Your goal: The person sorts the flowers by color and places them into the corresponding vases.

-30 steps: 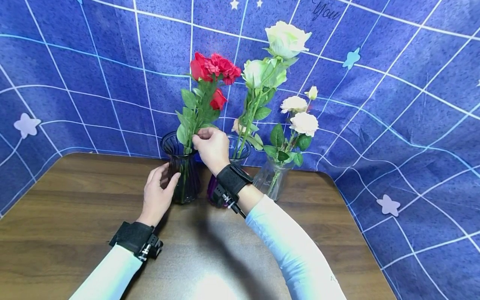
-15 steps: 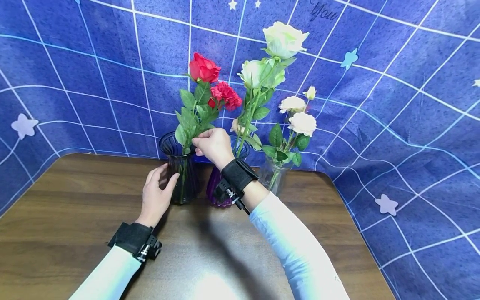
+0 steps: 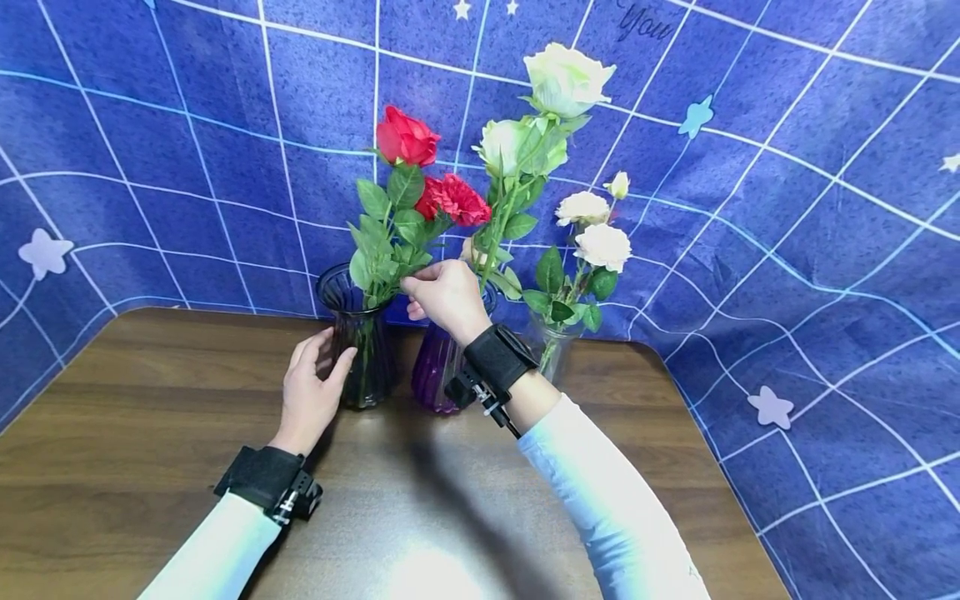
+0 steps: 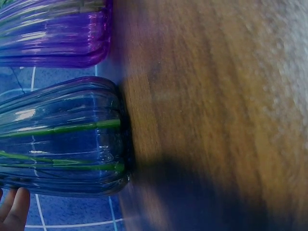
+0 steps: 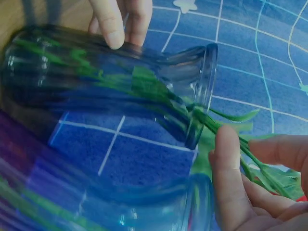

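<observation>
A dark ribbed glass vase [image 3: 367,358] stands upright on the table with stems inside it. My left hand [image 3: 311,390] holds its left side, the thumb in front and the fingers toward the back. Above the rim rise a red rose [image 3: 407,136] and a red carnation [image 3: 463,200], which leans to the right. My right hand [image 3: 450,300] is just right of the rim, thumb and forefinger at the carnation's green stem [image 5: 248,153], pinching it. In the left wrist view, two green stems reach the bottom of the dark vase [image 4: 57,144].
Close on the right stands a purple vase [image 3: 435,375] with tall pale green roses [image 3: 567,79], partly behind my right hand. Further right, a clear vase [image 3: 558,354] holds cream flowers [image 3: 603,247]. A blue gridded cloth [image 3: 187,208] hangs behind the wooden table [image 3: 187,400].
My right hand has shifted right and slightly down. The red carnation has swung down and to the right, away from the red rose. My left hand has stayed at the dark vase.
</observation>
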### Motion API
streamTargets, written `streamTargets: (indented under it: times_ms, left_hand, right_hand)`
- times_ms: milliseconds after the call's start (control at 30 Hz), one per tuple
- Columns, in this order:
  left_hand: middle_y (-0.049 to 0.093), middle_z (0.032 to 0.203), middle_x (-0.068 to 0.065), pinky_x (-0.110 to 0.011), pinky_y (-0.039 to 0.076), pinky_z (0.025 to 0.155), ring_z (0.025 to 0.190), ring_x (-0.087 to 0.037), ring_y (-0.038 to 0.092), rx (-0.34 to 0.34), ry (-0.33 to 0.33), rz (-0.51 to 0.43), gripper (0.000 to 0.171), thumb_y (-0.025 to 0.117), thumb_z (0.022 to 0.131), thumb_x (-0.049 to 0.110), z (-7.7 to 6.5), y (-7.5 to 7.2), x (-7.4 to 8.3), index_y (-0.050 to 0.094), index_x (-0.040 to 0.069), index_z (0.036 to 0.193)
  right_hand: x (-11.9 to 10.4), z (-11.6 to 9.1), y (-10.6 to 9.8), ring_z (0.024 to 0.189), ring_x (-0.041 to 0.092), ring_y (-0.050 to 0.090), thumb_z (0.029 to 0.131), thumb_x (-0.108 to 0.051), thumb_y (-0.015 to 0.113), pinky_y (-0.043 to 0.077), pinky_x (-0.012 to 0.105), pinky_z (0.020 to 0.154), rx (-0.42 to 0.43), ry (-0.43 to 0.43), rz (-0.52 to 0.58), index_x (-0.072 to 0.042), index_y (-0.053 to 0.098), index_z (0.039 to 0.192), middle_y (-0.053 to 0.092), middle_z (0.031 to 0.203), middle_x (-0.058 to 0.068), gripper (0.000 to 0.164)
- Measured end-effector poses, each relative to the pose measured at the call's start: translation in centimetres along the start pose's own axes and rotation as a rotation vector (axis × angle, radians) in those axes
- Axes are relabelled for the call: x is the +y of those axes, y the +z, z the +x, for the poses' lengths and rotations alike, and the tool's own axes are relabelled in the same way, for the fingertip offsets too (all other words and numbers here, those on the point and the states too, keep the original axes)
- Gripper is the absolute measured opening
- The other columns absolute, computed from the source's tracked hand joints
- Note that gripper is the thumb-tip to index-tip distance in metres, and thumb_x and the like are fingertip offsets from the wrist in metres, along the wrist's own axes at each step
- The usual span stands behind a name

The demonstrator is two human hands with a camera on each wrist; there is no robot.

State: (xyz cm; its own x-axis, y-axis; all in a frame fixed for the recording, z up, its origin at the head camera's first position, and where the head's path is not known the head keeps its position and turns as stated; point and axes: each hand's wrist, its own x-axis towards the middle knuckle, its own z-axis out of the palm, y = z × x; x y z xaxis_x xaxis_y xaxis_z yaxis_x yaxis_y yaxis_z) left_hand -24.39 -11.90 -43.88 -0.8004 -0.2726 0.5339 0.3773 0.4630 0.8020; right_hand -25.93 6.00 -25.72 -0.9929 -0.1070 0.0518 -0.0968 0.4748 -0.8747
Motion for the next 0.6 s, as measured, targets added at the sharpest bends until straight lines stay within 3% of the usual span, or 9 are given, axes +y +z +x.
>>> streamTargets:
  times_ms: [200,433,600]
  left_hand:
    - [0.057,0.115,-0.017,-0.002,0.041,0.079,0.101,-0.027,0.059,-0.005,-0.008,0.019,0.044,0.067,0.087,0.020,-0.1,-0.2,-0.1,0.055,0.001,0.126]
    - [0.056,0.117,-0.017,-0.004,0.042,0.079,0.101,-0.027,0.059,-0.017,-0.003,0.023,0.046,0.067,0.087,0.021,-0.3,-0.3,-0.5,0.053,0.001,0.127]
    - [0.053,0.125,-0.017,-0.025,0.046,0.088,0.110,-0.028,0.055,-0.039,-0.011,0.068,0.050,0.067,0.087,0.023,-0.6,-0.8,-0.4,0.052,0.003,0.130]
  right_hand:
    - [0.7,-0.8,-0.9,0.058,0.012,0.068,0.088,-0.022,0.063,0.055,0.018,0.065,0.009,-0.031,-0.067,-0.005,0.072,0.098,0.073,0.076,0.011,0.022]
    - [2.7,-2.9,-2.2,0.064,0.023,0.067,0.088,-0.026,0.064,0.055,0.022,0.055,0.036,-0.066,-0.029,-0.008,0.071,0.098,0.072,0.085,0.010,0.022]
    - [5.8,-5.1,-3.3,0.061,0.008,0.063,0.087,-0.028,0.063,0.052,0.023,0.061,0.117,-0.126,-0.114,-0.012,0.072,0.095,0.073,0.085,0.007,0.021]
